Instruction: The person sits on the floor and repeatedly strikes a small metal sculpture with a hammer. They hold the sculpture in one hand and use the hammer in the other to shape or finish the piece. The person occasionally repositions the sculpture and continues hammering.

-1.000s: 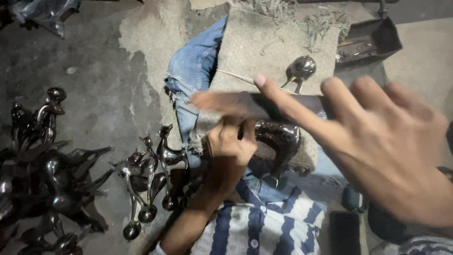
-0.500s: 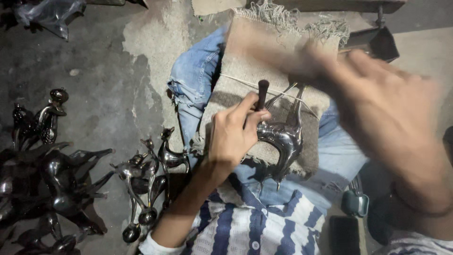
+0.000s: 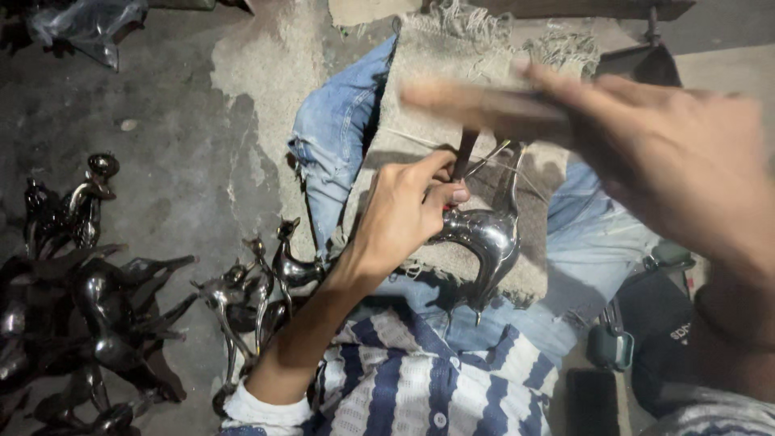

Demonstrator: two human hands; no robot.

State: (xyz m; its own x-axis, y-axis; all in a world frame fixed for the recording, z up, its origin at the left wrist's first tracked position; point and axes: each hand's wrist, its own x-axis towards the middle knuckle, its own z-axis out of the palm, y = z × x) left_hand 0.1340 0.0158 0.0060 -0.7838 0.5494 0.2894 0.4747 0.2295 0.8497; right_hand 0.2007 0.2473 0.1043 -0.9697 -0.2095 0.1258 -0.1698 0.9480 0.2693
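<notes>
Metal figurine (image 3: 484,238) on lap, left hand (image 3: 404,214) steadying punch (image 3: 466,153).

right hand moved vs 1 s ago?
Yes. The right hand, holding a blurred flat tool, has gone up and away from the shiny metal figurine on the lap cloth; earlier it hung low beside it.

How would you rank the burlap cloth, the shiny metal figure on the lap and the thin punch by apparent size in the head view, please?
1. Burlap cloth, largest.
2. Shiny metal figure.
3. Thin punch, smallest, partly hidden in the left hand.
All lie at a similar depth, so the order looks reliable.
</notes>
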